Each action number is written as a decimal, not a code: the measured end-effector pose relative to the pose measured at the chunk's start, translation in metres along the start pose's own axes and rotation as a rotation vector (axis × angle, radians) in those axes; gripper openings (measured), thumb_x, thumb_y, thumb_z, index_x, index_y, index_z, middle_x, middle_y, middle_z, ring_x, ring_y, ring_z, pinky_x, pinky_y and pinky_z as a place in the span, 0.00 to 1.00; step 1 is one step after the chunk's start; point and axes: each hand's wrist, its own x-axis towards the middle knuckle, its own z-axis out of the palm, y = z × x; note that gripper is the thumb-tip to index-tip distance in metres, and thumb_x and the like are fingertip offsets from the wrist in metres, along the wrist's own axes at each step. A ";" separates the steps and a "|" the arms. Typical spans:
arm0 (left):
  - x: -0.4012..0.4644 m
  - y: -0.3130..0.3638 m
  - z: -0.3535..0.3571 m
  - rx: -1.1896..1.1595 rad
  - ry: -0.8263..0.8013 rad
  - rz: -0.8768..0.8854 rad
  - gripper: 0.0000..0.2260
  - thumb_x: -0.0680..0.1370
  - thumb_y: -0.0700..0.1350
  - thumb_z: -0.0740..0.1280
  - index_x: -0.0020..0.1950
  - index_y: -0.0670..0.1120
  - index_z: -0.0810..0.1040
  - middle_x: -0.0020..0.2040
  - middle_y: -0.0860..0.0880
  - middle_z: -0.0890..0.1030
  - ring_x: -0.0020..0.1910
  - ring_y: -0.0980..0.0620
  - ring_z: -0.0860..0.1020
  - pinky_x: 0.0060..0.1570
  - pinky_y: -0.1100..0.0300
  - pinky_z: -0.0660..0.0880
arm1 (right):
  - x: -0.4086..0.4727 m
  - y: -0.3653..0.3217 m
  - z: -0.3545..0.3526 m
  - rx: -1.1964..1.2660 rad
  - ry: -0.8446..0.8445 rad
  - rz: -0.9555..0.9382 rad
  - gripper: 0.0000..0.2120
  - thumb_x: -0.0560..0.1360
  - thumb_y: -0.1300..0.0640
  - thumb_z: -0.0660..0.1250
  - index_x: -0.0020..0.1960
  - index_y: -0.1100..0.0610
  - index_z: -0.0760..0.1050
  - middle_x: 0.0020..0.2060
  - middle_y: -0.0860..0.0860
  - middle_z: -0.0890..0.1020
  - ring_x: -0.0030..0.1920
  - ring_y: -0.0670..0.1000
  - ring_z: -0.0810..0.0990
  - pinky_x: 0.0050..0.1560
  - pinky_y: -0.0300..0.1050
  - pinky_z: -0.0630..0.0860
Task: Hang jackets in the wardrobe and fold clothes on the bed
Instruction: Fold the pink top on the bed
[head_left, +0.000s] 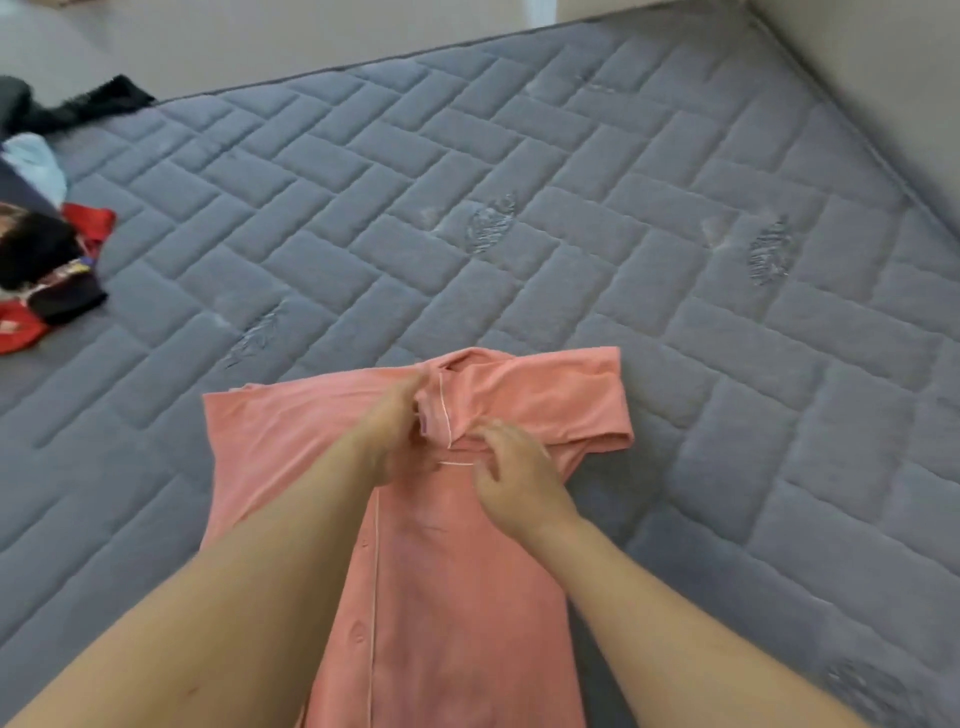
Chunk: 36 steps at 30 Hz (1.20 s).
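A salmon-pink button-up shirt (447, 582) with thin white piping lies flat on the grey quilted mattress (519, 234), front side up, its collar end away from me. Its right sleeve (561, 395) is folded across the top. My left hand (395, 431) pinches the fabric at the collar area, fingers closed on the cloth. My right hand (514, 473) rests on the shirt just below the collar, fingers bent and touching the piped edge; whether it grips the cloth I cannot tell. Both forearms reach in from the bottom of the view.
A heap of unfolded clothes (41, 260) in black, red, white and light blue lies at the mattress's left edge. A dark garment (78, 104) lies at the far left corner. A beige headboard or wall (883, 78) borders the mattress at the right.
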 end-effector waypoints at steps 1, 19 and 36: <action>0.005 -0.008 -0.005 0.050 0.026 -0.008 0.16 0.78 0.59 0.66 0.53 0.46 0.78 0.42 0.46 0.77 0.37 0.48 0.78 0.38 0.57 0.76 | 0.002 0.002 0.007 -0.054 0.027 0.063 0.21 0.75 0.61 0.63 0.68 0.58 0.73 0.69 0.54 0.73 0.71 0.53 0.68 0.72 0.46 0.60; 0.015 -0.021 -0.222 0.055 0.704 0.242 0.08 0.78 0.37 0.61 0.40 0.45 0.72 0.37 0.46 0.74 0.46 0.44 0.73 0.36 0.61 0.72 | 0.079 -0.028 0.076 -0.517 -0.049 0.413 0.33 0.81 0.41 0.49 0.80 0.54 0.43 0.79 0.57 0.42 0.78 0.58 0.40 0.75 0.63 0.38; 0.132 -0.049 -0.185 1.042 0.520 0.201 0.38 0.66 0.77 0.38 0.73 0.67 0.32 0.76 0.56 0.28 0.73 0.56 0.26 0.52 0.38 0.17 | 0.117 0.013 0.134 -0.643 0.171 0.346 0.39 0.72 0.31 0.47 0.79 0.46 0.52 0.78 0.60 0.56 0.77 0.65 0.53 0.72 0.70 0.47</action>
